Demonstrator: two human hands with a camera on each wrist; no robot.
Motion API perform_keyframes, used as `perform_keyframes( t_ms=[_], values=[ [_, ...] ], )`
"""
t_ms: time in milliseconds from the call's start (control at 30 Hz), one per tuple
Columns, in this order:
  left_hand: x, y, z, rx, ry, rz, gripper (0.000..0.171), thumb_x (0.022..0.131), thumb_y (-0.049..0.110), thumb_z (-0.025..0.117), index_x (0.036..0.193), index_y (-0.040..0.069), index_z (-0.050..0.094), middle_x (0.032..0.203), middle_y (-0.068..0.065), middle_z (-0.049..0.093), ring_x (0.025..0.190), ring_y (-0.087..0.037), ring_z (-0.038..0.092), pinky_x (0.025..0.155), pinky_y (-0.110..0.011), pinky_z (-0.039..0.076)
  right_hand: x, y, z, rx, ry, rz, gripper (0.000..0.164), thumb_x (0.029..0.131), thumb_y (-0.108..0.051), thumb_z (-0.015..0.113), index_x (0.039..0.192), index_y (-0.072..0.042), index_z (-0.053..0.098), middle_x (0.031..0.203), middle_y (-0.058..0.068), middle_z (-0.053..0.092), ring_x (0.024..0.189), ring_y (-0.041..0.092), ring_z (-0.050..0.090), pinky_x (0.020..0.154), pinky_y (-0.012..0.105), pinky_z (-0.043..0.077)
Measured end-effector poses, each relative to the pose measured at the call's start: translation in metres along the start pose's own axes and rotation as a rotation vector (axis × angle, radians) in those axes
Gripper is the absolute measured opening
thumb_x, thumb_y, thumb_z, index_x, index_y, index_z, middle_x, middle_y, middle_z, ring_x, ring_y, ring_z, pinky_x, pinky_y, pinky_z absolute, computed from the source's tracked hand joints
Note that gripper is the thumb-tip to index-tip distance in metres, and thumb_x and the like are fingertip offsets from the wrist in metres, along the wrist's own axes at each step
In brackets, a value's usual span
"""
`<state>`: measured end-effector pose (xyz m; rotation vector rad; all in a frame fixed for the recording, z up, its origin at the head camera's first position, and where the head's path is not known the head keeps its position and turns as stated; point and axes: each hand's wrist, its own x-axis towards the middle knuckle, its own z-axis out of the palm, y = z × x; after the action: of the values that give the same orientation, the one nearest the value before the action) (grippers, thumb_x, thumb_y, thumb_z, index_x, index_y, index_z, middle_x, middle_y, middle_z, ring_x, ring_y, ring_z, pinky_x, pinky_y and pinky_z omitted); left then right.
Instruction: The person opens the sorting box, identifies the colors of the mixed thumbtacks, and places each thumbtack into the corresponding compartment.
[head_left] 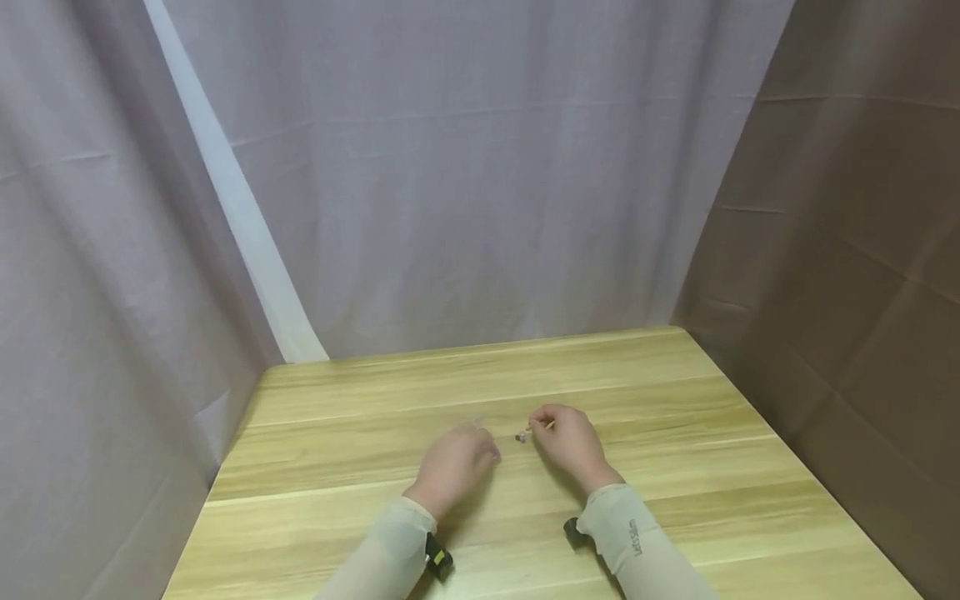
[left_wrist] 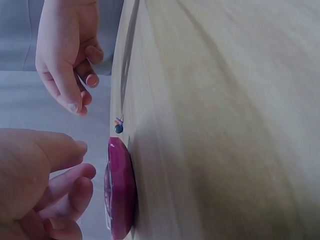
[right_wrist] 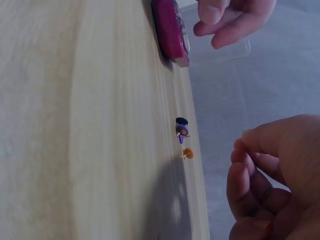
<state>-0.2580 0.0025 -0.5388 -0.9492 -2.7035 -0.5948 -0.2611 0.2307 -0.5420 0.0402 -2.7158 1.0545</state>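
Observation:
Several thumbtacks (head_left: 521, 437) lie in a small cluster on the table between my two hands. The right wrist view shows a dark one (right_wrist: 182, 121), a purple one (right_wrist: 183, 130) and an orange one (right_wrist: 188, 153). My right hand (head_left: 573, 442) hovers beside them, thumb and forefinger tips close together, with nothing visible between them. Fingers loosely bent, my left hand (head_left: 453, 467) is over a magenta box (left_wrist: 120, 190) and holds nothing. In the head view that hand covers most of the box. A clear plastic lid (right_wrist: 220, 52) stands out from the box's far side.
Light wood grain covers the tabletop (head_left: 360, 467). Grey curtains (head_left: 480, 183) hang behind the table and at its left, a brown one (head_left: 847, 292) at its right. Both wrists carry small black cameras.

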Motion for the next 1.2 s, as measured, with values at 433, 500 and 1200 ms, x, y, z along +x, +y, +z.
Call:
perform_keyframes(
  t_ms=[433,500,1200],
  values=[
    [0.028,0.022,0.008,0.032,-0.028,-0.011,0.019,0.093,0.025,0.062,0.107,0.017,0.073,0.103,0.002,0.073,0.091,-0.013,0.063,0.082,-0.036,0.057,-0.004,0.003,-0.011,-0.019,0.025,0.012,0.009,0.091,-0.028,0.065,0.091,-0.023,0.073,0.090,-0.004,0.074,0.074,0.010,0.060,0.075,0.043,0.057],
    [0.033,0.026,0.010,0.043,-0.029,0.000,0.017,0.093,0.025,0.064,0.105,0.017,0.073,0.100,0.001,0.074,0.087,-0.012,0.063,0.078,-0.033,0.058,-0.004,0.004,-0.013,-0.016,0.032,0.021,0.008,0.090,-0.027,0.066,0.090,-0.023,0.073,0.089,-0.004,0.074,0.072,0.010,0.060,0.075,0.043,0.057],
    [0.060,0.026,0.035,0.167,-0.205,-0.173,0.010,0.087,0.018,0.069,0.090,0.027,0.071,0.090,0.007,0.073,0.074,-0.012,0.061,0.071,-0.040,0.059,-0.010,0.009,-0.023,0.018,0.044,0.064,0.013,0.092,-0.030,0.063,0.095,-0.022,0.073,0.089,-0.004,0.073,0.067,0.009,0.059,0.075,0.041,0.057]
  ],
)
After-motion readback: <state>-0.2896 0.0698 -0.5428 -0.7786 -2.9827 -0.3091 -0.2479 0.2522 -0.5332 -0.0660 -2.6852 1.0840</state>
